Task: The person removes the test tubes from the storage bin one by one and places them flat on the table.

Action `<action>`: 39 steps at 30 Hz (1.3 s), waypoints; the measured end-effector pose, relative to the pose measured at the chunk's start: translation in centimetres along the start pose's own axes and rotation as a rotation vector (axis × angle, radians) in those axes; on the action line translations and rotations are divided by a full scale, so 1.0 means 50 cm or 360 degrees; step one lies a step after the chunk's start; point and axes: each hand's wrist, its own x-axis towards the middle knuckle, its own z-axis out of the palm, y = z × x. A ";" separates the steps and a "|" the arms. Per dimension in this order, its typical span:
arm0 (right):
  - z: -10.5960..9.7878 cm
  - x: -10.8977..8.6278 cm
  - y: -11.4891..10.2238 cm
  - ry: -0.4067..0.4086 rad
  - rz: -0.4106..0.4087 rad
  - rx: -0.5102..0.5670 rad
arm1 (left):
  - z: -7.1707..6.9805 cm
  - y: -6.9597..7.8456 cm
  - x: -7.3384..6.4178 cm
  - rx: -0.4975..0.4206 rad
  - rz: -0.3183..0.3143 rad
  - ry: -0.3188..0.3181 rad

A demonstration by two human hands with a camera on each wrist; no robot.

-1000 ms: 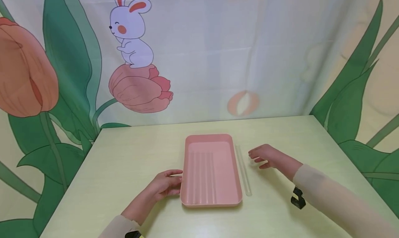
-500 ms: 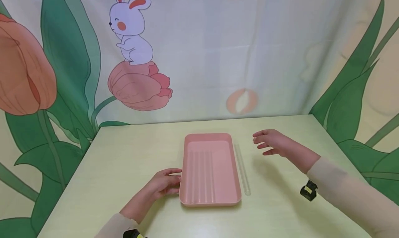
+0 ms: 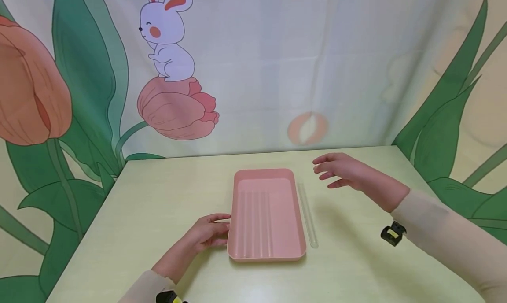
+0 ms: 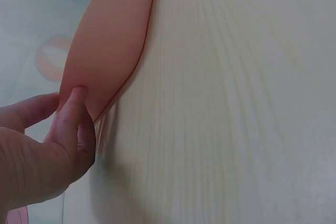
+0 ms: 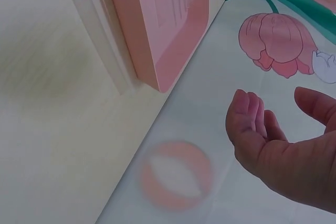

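A pink rectangular tray (image 3: 288,223) lies on the table, with several clear tubes (image 3: 255,223) side by side in its left half. Another clear tube (image 3: 308,217) lies on the table along the tray's right side. My left hand (image 3: 206,234) touches the tray's left outer wall; in the left wrist view its fingertips (image 4: 79,92) rest against that wall, with the fingers loosely bent. Above the table, right of the tray's far end, my right hand (image 3: 340,171) hovers. Its fingers are apart and relaxed, and nothing is between them in the right wrist view.
The pale wooden table (image 3: 170,184) extends around the tray on all sides. Behind it hangs a cloth backdrop (image 3: 253,74) printed with a rabbit, tulips and leaves. A small black device (image 3: 393,233) sits at the right sleeve.
My right hand has risen from beside the loose tube and moved toward the far side of the table. The left hand, tray and tubes have stayed in place.
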 end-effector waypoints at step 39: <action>0.101 0.116 -0.031 -0.0335 0.0113 0.0236 | 0.007 0.018 0.002 -0.0009 -0.0030 -0.0020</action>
